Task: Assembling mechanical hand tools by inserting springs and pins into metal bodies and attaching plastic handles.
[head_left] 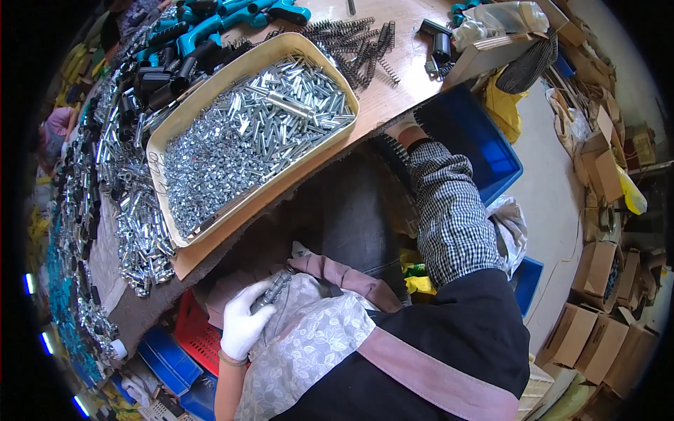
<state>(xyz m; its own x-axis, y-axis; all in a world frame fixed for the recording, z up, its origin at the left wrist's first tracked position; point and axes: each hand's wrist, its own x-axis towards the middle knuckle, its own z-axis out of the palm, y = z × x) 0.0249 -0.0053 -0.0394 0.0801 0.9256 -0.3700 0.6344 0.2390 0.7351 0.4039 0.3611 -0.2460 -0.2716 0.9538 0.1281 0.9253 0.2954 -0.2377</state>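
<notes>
My left hand [243, 324], in a white glove, is closed low in front of my lap. Between its thumb and fingers is a slim grey metal part with ridges [275, 288], perhaps a spring; its exact kind is hard to make out. My right arm, in a black-and-white checked sleeve [449, 210], stretches forward to the table's edge. Only a bit of my right hand [401, 129] shows there, beside a blue crate [495, 151], and its fingers are hidden. Ahead lies a cream tray [354, 105] holding small shiny metal pieces and longer metal pins.
Dark coil springs [368, 49] lie on the wooden table [414, 74] behind the tray. Teal-and-black tool handles [203, 35] and heaps of metal parts [144, 238] crowd the left. A red basket [193, 337] stands below. Cardboard boxes [593, 344] line the right side.
</notes>
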